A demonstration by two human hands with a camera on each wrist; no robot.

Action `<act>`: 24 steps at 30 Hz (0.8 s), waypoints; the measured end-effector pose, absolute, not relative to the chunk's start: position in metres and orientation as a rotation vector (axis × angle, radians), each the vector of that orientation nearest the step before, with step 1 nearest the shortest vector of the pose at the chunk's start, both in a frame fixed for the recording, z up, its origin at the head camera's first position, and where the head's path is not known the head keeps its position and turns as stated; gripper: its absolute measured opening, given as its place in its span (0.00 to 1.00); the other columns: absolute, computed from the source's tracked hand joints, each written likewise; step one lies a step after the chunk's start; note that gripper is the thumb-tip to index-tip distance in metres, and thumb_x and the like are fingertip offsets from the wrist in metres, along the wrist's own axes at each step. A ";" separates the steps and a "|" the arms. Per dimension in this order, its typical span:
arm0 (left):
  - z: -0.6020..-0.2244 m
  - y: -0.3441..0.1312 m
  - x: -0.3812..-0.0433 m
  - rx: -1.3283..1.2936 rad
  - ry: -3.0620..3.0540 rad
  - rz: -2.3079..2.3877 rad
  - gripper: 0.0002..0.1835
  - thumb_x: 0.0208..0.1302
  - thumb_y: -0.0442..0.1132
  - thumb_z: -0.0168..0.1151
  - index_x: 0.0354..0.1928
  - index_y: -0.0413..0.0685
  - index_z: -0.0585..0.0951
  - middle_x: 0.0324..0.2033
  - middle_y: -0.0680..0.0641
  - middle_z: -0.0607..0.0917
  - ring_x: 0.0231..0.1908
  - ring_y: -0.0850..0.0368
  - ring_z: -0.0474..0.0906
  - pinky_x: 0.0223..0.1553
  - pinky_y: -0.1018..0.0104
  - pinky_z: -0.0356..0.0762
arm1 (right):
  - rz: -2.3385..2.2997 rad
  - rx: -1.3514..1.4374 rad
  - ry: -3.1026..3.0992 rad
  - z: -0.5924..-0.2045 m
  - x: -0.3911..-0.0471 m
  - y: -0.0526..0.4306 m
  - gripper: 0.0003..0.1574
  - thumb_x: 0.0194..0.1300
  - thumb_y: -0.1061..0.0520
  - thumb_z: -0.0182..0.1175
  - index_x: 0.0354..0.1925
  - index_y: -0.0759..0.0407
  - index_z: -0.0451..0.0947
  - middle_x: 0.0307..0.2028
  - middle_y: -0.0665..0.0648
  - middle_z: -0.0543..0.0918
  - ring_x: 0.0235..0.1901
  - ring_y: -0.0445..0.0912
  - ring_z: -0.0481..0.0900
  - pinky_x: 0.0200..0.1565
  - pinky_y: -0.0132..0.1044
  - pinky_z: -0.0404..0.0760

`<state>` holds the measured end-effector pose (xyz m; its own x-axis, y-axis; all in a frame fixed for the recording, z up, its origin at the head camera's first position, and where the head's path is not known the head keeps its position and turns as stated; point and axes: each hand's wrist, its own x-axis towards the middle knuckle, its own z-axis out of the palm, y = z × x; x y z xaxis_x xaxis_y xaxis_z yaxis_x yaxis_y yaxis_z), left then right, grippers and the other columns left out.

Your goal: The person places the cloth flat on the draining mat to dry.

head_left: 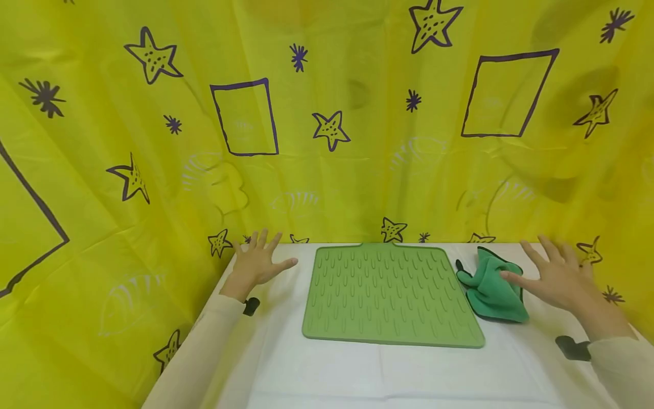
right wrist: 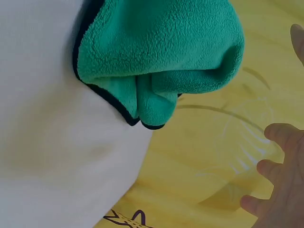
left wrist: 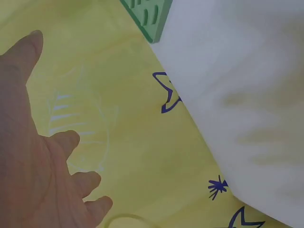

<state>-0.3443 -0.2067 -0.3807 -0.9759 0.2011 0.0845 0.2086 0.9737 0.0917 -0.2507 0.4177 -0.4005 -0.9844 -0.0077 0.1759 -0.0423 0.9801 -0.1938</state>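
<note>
A light green ridged silicone mat (head_left: 388, 295) lies flat in the middle of the white table. To its right is a crumpled green cloth (head_left: 498, 289) with a dark edge, seen close up in the right wrist view as fluffy fabric (right wrist: 161, 42). My left hand (head_left: 258, 264) is spread left of the mat, apart from it and holding nothing. With fingers spread, my right hand (head_left: 559, 278) is over the right side of the table; its thumb overlaps the cloth in the head view. The right wrist view shows those fingers (right wrist: 280, 171) apart from the cloth.
The white table (head_left: 327, 375) has its far edge against a yellow curtain (head_left: 347, 187) printed with stars, squares and fish. The curtain also runs along the left and right sides. A dark strap piece (head_left: 573, 347) shows at the right wrist.
</note>
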 end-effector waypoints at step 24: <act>-0.419 -0.161 -0.341 -0.268 -2.719 -0.924 0.19 0.70 0.52 0.64 0.55 0.49 0.85 0.43 0.44 0.90 0.43 0.47 0.86 0.42 0.52 0.82 | 0.718 -0.101 -2.735 -0.422 -0.263 0.360 0.38 0.75 0.42 0.57 0.63 0.73 0.68 0.59 0.85 0.61 0.54 0.80 0.60 0.43 0.73 0.70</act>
<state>-0.3415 -0.1609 -0.4194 -0.9500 0.0907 0.2987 0.2539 0.7811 0.5704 -0.2627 0.3602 -0.4219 -0.9493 0.1454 0.2787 -0.0102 0.8719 -0.4896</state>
